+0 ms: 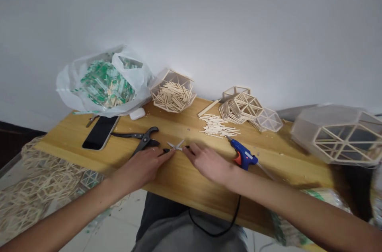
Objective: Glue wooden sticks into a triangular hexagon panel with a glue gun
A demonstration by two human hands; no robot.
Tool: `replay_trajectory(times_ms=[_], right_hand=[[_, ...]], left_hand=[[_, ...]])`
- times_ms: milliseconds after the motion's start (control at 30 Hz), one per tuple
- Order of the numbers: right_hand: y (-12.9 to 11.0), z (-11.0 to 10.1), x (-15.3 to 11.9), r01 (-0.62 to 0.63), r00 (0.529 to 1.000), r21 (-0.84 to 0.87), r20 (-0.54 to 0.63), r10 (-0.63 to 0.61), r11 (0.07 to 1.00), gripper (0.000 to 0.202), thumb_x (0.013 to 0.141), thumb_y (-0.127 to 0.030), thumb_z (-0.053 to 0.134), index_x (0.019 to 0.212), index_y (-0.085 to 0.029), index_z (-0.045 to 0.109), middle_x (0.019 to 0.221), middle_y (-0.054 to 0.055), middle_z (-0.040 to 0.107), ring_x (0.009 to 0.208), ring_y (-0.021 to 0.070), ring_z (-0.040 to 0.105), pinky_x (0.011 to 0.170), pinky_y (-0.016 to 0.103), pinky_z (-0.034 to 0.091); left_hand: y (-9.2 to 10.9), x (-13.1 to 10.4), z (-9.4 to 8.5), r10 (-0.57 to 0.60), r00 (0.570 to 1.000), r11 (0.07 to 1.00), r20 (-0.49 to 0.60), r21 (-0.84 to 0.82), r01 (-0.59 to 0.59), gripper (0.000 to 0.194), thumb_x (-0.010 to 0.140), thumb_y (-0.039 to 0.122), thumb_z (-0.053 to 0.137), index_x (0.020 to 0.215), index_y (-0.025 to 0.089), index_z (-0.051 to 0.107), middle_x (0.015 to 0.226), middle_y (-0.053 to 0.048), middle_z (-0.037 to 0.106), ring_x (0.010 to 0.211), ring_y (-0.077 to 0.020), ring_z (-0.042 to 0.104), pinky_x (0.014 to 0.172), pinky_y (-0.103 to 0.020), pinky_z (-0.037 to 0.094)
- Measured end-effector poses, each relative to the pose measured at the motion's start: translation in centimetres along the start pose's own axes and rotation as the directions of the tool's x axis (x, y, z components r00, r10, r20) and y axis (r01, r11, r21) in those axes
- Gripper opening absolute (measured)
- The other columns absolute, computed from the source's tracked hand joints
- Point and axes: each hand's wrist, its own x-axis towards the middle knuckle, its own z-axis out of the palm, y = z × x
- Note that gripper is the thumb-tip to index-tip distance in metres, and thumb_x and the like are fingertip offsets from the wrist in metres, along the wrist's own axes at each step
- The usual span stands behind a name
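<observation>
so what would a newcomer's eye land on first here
Probably the bulging white plastic bag, with green and clear scraps inside, at the far left of the wooden table. Next, perhaps, the bright blue glue gun, just beyond the right forearm. Then the small scissors, blades spread between the left hand and right hand.

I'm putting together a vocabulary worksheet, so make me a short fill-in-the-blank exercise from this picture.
1. Between the left grip and the right grip are small, opened ____.
2. The glue gun is mostly coloured ____.
3. Of the glue gun and the phone, the one nearer the left grip is the ____.
4. The white plastic bag is to the ____ of the container of sticks.

Missing words: scissors; blue; phone; left.
</observation>
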Motion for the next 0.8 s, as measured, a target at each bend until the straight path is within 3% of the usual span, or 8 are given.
replay_trajectory(times_ms=[133, 267, 367, 467, 633, 800], right_hand=[[0.1, -0.2, 0.2, -0.031, 0.999, -0.025, 0.025, 0.032, 0.999, 0.04, 0.1, -0.001, 0.052, 0.139, -0.008, 0.06, 0.119, 0.019, 0.069, 0.099, 0.0264, 0.071, 0.082, 0.037, 0.057], [0.2, -0.3, 0.2, 0.002, 0.999, -0.012, 0.05, -0.001, 1.0, 0.042, 0.1, -0.003, 0.052, 0.141, -0.007, 0.058, 0.116, 0.018, 0.069, 0.099, 0.0272, 0.071, 0.078, 0.036, 0.056], [0.6, -0.5, 0.7, -0.048, 0.996, -0.022, 0.07, 0.049, 0.999, 0.042, 0.101, -0.003, 0.049, 0.141, -0.009, 0.058, 0.125, 0.019, 0.067, 0.1, 0.0264, 0.071, 0.081, 0.036, 0.055], [0.4, -0.7, 0.6, -0.057, 0.996, -0.011, 0.069, 0.057, 0.998, 0.041, 0.101, -0.002, 0.049, 0.14, -0.008, 0.059, 0.123, 0.019, 0.067, 0.105, 0.0278, 0.07, 0.084, 0.037, 0.055], [-0.1, -0.8, 0.5, -0.031, 0.994, 0.027, 0.102, 0.028, 0.999, 0.043, 0.1, -0.001, 0.048, 0.141, -0.008, 0.058, 0.115, 0.017, 0.069, 0.101, 0.0275, 0.07, 0.077, 0.035, 0.055], [0.2, -0.8, 1.1, -0.076, 0.994, 0.019, 0.081, 0.074, 0.997, 0.041, 0.102, -0.003, 0.046, 0.14, -0.01, 0.059, 0.123, 0.018, 0.067, 0.105, 0.0271, 0.07, 0.086, 0.037, 0.055]], left_hand=[[-0.1, 0.2, -0.9, -0.036, 0.999, 0.997, 0.026, -0.071, 0.038, 0.076, 0.088, -0.001, 0.043, 0.159, 0.027, 0.046, 0.111, -0.01, 0.072, 0.103, -0.0257, 0.068, 0.088, -0.037, 0.053], [0.0, 0.5, -1.5, -0.016, 0.998, 0.996, 0.066, -0.092, 0.023, 0.079, 0.087, -0.002, 0.044, 0.16, 0.029, 0.044, 0.115, -0.01, 0.072, 0.104, -0.0261, 0.068, 0.088, -0.037, 0.053], [0.0, 1.0, -1.8, -0.046, 0.996, 0.995, 0.075, -0.085, 0.052, 0.077, 0.088, -0.002, 0.041, 0.16, 0.023, 0.045, 0.114, -0.012, 0.073, 0.107, -0.0273, 0.068, 0.092, -0.04, 0.053], [0.0, 0.9, -1.7, -0.066, 0.996, 0.993, 0.064, -0.094, 0.072, 0.076, 0.088, -0.002, 0.04, 0.16, 0.023, 0.046, 0.113, -0.012, 0.073, 0.106, -0.0273, 0.069, 0.091, -0.039, 0.053], [-0.3, 0.4, -1.1, -0.036, 0.998, 0.987, 0.055, -0.153, 0.044, 0.082, 0.084, -0.002, 0.043, 0.16, 0.028, 0.045, 0.117, -0.01, 0.073, 0.106, -0.0273, 0.069, 0.089, -0.038, 0.054], [-0.9, 0.6, -1.2, -0.058, 0.998, 0.983, 0.009, -0.174, 0.058, 0.077, 0.087, -0.001, 0.041, 0.159, 0.026, 0.047, 0.114, -0.01, 0.073, 0.107, -0.0262, 0.069, 0.094, -0.039, 0.053]])
